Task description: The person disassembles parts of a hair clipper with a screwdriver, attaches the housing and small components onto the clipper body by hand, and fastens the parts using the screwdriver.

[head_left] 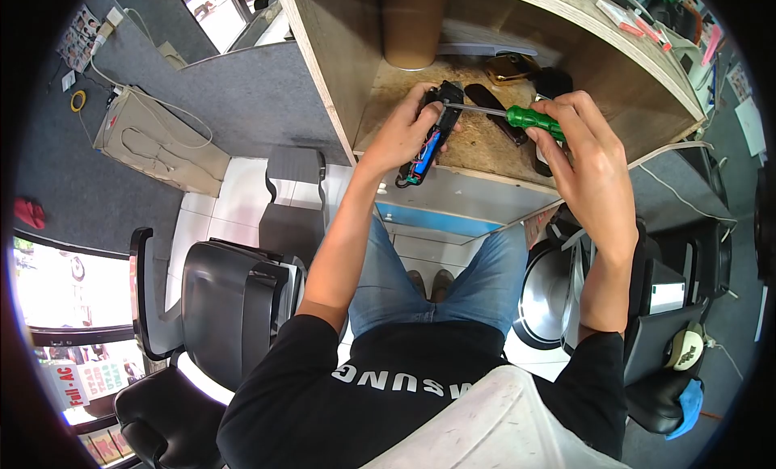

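My left hand (402,136) is wrapped round a black hair clipper (411,172) whose casing is open along one side. A blue battery cell (427,148) and thin wires show inside its body. In my right hand (596,170) is a screwdriver (525,117) with a green handle, gripped between thumb and fingers. Its metal shaft points left, and the tip meets the upper part of the clipper near my left thumb. Whether the tip sits in a screw I cannot tell. On the wooden shelf (473,158) just behind lies a long dark piece (495,113).
Further back on the shelf are a gold-coloured object (511,67) and a brown cylinder (411,33). A black barber chair (214,307) stands at left, a round chrome base (543,295) at right. Small items lie on the cabinet top (582,8).
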### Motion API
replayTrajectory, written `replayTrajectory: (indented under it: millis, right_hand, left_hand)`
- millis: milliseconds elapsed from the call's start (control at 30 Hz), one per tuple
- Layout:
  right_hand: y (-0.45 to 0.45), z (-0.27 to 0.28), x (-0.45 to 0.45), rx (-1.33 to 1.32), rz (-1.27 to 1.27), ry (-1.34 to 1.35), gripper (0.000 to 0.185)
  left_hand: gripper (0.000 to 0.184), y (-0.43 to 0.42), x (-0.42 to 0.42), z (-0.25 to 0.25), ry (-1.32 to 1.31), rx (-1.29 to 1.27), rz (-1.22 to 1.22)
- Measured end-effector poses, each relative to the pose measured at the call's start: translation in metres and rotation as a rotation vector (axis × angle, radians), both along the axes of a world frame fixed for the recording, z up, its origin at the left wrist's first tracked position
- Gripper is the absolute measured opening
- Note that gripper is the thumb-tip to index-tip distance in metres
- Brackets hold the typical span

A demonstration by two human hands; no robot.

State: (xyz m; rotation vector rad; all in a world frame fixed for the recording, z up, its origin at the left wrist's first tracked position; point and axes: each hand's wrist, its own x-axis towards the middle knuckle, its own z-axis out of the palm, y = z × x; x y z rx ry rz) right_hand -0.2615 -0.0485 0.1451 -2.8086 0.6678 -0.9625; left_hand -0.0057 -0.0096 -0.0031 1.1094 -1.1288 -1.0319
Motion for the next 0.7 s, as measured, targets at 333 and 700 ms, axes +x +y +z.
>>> replayTrajectory:
  millis: [333,700]
  right_hand:
    - [-0.011,-0.004,-0.006,0.008,0.024,0.0,0.026]
    - [-0.006,-0.003,-0.002,0.093,-0.08,-0.005,0.028]
  left_hand:
    - [0.036,0.001,0.0,0.0,0.006,0.014,0.005]
    - [0.035,0.001,-0.001,0.001,-0.03,0.011,0.011]
